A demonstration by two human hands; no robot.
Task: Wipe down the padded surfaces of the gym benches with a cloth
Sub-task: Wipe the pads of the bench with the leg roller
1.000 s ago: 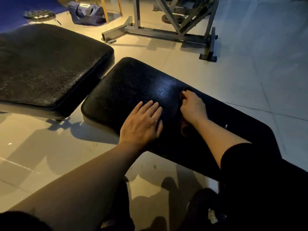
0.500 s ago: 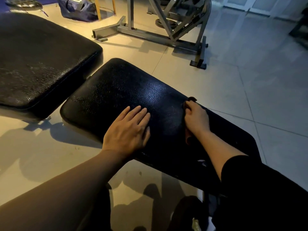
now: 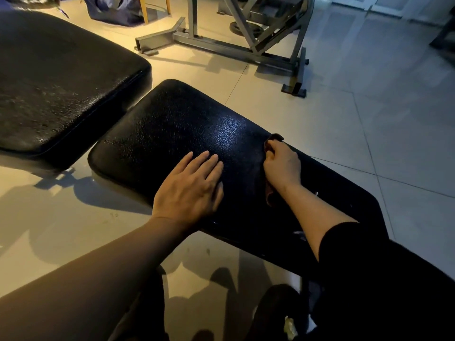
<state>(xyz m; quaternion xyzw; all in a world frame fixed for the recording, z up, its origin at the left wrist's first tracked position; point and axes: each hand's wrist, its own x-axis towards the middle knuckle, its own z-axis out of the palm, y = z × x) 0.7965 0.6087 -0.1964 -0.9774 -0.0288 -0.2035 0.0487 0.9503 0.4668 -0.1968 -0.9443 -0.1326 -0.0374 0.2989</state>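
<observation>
A long black padded bench point(image 3: 177, 129) runs from the middle of the view toward the lower right. My left hand point(image 3: 189, 188) lies flat on its near edge with straight fingers. My right hand point(image 3: 282, 163) presses a dark reddish-brown cloth point(image 3: 270, 195) onto the pad near its far edge; the fingers curl over the cloth, which shows at the fingertips and under the wrist. A second black padded bench point(image 3: 61, 80) sits to the left, close to the first pad's end.
A grey metal gym machine frame point(image 3: 246, 50) stands on the tiled floor point(image 3: 369, 107) behind the bench. A dark blue bag point(image 3: 115, 9) lies at the top left beside yellow legs. My dark-clothed legs fill the lower right.
My right hand with the cloth has slid back along the pad toward me, by roughly a hand's length. My left hand stays flat on the pad, and the view has shifted.
</observation>
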